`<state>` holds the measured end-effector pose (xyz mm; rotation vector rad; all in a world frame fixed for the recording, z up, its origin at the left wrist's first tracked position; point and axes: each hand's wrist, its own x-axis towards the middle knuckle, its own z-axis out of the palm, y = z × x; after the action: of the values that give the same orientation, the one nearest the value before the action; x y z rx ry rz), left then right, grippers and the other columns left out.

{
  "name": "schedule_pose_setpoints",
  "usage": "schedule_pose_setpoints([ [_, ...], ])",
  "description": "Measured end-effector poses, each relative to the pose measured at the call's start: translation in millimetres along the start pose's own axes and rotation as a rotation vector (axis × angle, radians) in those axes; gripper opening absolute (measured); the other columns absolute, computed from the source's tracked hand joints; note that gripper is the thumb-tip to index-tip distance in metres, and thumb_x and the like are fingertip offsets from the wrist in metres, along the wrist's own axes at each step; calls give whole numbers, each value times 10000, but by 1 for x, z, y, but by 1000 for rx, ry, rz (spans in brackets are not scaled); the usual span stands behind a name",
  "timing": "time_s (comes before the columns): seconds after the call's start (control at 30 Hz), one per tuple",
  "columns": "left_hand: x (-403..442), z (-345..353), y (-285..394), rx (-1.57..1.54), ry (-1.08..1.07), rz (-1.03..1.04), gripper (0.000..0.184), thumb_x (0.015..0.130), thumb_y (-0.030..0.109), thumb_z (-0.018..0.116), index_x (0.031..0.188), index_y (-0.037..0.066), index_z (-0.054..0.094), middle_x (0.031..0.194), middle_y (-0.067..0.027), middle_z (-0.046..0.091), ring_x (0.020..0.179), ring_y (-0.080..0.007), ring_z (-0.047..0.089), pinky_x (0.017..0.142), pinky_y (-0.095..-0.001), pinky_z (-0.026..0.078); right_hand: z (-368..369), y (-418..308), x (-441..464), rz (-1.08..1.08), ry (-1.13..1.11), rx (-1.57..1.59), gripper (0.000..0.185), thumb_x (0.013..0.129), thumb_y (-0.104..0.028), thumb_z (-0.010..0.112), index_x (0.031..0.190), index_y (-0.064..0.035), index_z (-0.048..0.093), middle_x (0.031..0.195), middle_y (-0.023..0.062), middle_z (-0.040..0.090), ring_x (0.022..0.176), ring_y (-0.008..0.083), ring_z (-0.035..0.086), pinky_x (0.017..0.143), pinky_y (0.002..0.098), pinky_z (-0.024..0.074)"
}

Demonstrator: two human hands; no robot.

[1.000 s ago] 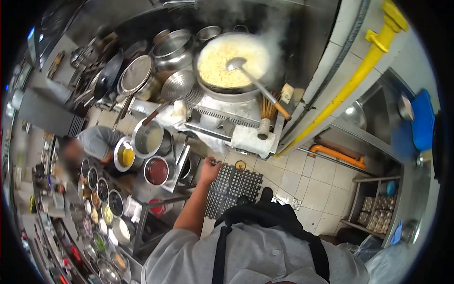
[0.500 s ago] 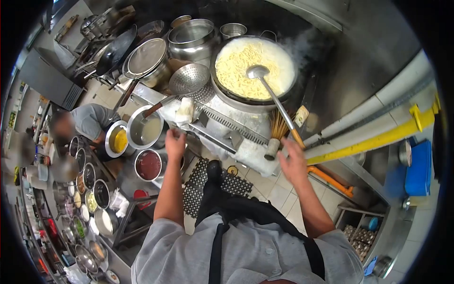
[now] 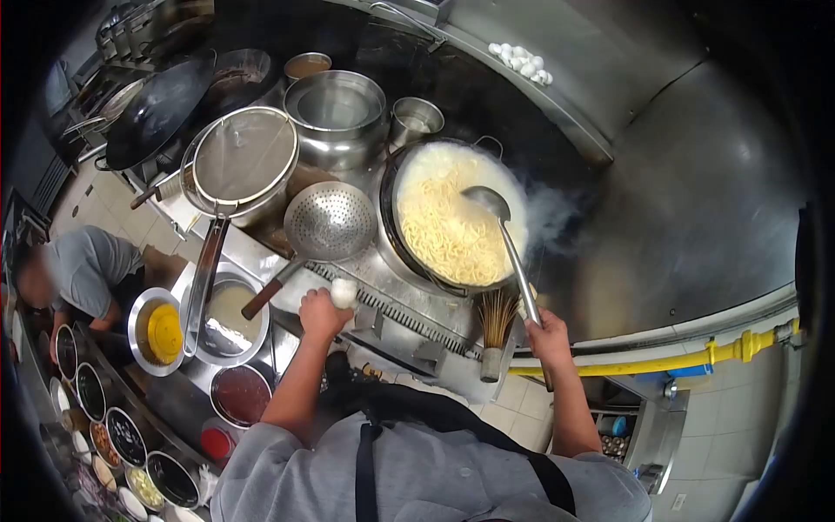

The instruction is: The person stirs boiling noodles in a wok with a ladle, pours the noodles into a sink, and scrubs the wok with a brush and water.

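My right hand (image 3: 549, 337) is closed around the handle of a long metal ladle (image 3: 515, 252). The ladle's bowl dips into pale noodles (image 3: 444, 217) in steaming, cloudy liquid in a wok (image 3: 393, 228). My left hand (image 3: 322, 315) is closed on a bunched white cloth (image 3: 344, 293) at the stove's front edge; part of the cloth is hidden by the hand. A perforated strainer (image 3: 330, 221) lies just beyond this hand, its wooden handle pointing toward me. Beside the ladle handle stands a bamboo brush (image 3: 492, 348), bristles up.
At my left are bowls of yellow liquid (image 3: 163, 332), whitish liquid (image 3: 228, 317) and dark red liquid (image 3: 241, 396). A mesh strainer (image 3: 245, 155) rests on a pot. Another person (image 3: 91, 265) bends over at far left. A yellow pipe (image 3: 644, 358) runs along the right.
My right hand has reached up and taken the ladle's handle. My left hand has moved onto the white cloth. The view has turned, and the ladle's bowl lies nearer the wok's right side.
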<state>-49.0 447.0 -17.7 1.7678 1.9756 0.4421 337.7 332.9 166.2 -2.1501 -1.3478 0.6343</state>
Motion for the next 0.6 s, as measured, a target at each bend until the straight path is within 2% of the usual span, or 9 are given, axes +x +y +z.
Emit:
schedule_pose_setpoints([
  [0.03,4,2,-2,-11,2,5,503,579,335,773,932,9,625,972,-195,614,926,-381,599,821,-463,503,-3,-10,6,233,-115,307,220,884,-103,584,1089,-32,618,694,74,608,486,169,557,443,281,434],
  [0.07,8,5,-4,-12,-38,-6,505,569,327,776,934,11,625,977,-196,614,929,-379,602,821,-463,505,4,-17,20,199,-47,346,147,897,-81,575,1028,-38,624,617,-13,507,415,42,399,351,224,294],
  [0.13,14,0,-5,-26,-127,-35,488,573,304,770,941,18,626,990,-201,616,951,-362,606,834,-453,506,7,-28,56,157,-18,332,136,889,-90,577,1003,-27,617,623,4,524,420,68,428,358,244,319],
  [0.23,6,-19,1,-102,-45,21,473,572,302,776,910,11,619,991,-195,618,937,-369,607,823,-452,508,14,-24,127,48,40,160,149,874,-128,576,942,3,591,632,48,552,427,135,483,371,305,377],
  [0.37,-10,-43,2,-288,-47,63,470,604,282,778,947,1,624,960,-167,645,883,-340,636,789,-419,517,18,-39,185,-6,41,95,154,901,-114,549,992,10,551,617,51,521,389,124,441,338,306,350],
  [0.43,-24,-48,2,-873,-171,-16,476,648,256,769,1016,-9,623,917,-142,668,821,-287,654,756,-380,519,22,-46,195,81,-6,30,159,902,-104,528,993,25,554,609,68,515,375,139,436,340,325,368],
  [0.47,-26,-38,-5,-982,-212,-65,468,687,221,743,1076,-7,616,911,-135,677,812,-232,655,760,-345,517,23,-50,199,84,-8,28,159,902,-104,528,993,25,554,609,68,515,375,139,436,340,325,368],
  [0.53,-37,-29,-13,-1102,-272,-138,449,694,195,725,1077,-10,612,924,-124,670,810,-224,650,752,-346,517,25,-56,204,171,-116,-9,346,898,-89,515,1225,21,501,660,81,533,395,148,445,348,323,390],
  [0.6,-55,-29,-16,-1333,-379,-292,414,707,143,691,1079,-17,603,949,-102,657,806,-207,639,735,-350,518,11,-85,191,203,-206,150,557,903,-78,519,1423,-37,326,724,88,542,427,143,454,363,306,408],
])
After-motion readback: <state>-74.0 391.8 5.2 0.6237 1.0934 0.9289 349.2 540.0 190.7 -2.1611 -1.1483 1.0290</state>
